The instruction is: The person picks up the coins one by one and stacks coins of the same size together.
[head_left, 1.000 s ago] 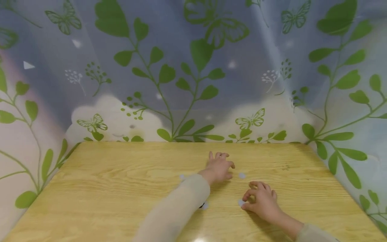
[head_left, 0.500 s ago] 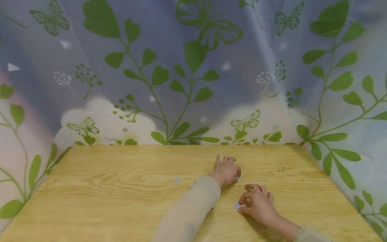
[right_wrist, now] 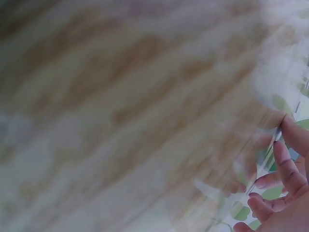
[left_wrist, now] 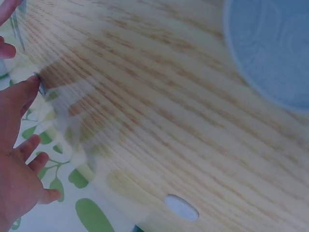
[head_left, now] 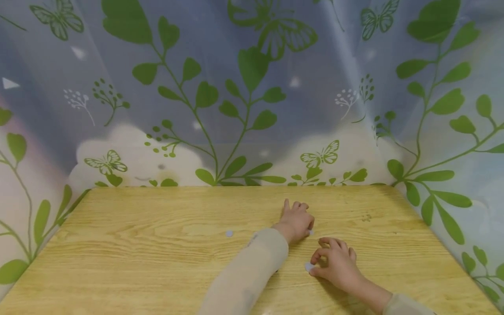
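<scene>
In the head view my left hand [head_left: 296, 220] is palm down, with thumb and index finger pinching a small pale-blue disc [head_left: 311, 232] at the tabletop. Its other fingers spread away from the disc. My right hand [head_left: 337, 264] is nearer the front, its curled thumb and index finger on the edge of a second pale-blue disc [head_left: 309, 267]. From the left wrist, my left hand [left_wrist: 19, 179] shows at the left edge, fingertips low over the wood. From the right wrist, my right hand [right_wrist: 285, 193] shows at the lower right; its disc is hard to make out.
A third pale-blue disc [head_left: 229, 234] lies to the left of my left forearm. The left wrist view has a large, close disc [left_wrist: 275, 48] with raised marks, plus a smaller one [left_wrist: 182, 208]. Behind the wooden table [head_left: 157, 262] hangs a leaf-patterned curtain [head_left: 252, 109].
My left hand has moved right onto the far disc, which lay apart from it a second ago. A disc near my left sleeve is now hidden. The right hand stays at its disc.
</scene>
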A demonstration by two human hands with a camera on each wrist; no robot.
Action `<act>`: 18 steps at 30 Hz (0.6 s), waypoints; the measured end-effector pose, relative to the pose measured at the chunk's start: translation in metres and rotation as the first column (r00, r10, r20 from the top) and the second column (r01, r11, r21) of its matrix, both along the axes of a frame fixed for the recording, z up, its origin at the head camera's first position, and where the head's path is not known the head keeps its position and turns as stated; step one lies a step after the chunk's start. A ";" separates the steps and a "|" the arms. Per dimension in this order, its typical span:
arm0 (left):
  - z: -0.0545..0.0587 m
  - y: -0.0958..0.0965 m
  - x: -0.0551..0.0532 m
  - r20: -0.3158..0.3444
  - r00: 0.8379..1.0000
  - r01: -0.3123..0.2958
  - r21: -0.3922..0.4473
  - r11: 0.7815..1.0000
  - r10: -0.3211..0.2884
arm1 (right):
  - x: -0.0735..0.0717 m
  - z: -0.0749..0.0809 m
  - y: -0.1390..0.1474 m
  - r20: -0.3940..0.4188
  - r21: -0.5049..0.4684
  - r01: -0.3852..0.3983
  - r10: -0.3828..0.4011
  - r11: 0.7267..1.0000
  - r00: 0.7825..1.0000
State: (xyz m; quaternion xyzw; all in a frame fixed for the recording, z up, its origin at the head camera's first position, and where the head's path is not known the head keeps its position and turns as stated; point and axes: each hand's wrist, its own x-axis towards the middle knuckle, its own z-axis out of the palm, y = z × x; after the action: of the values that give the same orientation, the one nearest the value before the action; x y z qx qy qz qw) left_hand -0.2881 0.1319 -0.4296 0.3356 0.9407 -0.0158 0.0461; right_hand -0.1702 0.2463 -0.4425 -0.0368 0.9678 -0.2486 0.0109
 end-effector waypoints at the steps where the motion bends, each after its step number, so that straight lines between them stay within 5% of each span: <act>1: 0.000 0.000 0.000 -0.003 1.000 0.003 -0.004 1.000 -0.003 | 0.000 0.000 0.000 -0.002 0.004 -0.001 0.001 1.000 1.000; 18: 0.010 -0.012 0.003 0.032 0.999 -0.026 -0.061 0.998 0.028 | 0.001 0.004 -0.003 -0.009 0.038 -0.012 0.012 0.999 1.000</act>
State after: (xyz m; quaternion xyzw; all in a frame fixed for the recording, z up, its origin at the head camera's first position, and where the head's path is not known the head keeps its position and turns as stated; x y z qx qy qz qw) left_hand -0.2854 0.1195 -0.4199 0.3214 0.9434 -0.0382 0.0722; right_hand -0.1692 0.2431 -0.4382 -0.0435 0.9722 -0.2300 0.0086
